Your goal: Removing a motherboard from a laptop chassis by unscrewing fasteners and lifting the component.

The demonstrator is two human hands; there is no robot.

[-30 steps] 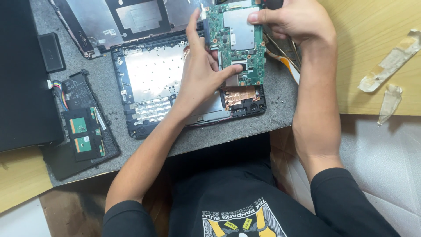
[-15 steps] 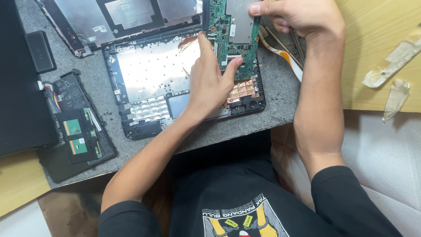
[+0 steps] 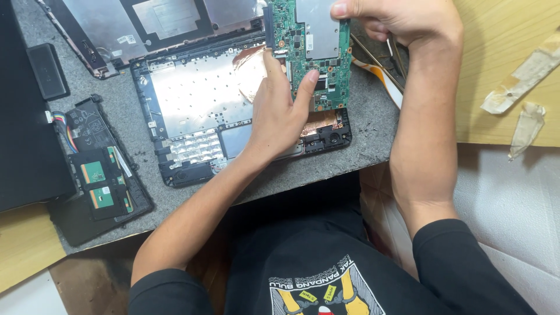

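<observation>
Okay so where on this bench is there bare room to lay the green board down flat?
Barest: the wooden top right of the right hand, apart from two tape scraps. A narrow grey mat strip lies before the laptop base. The mat's left is crowded: black parts and a cover panel. The left hand steadies the circuit board.
</observation>
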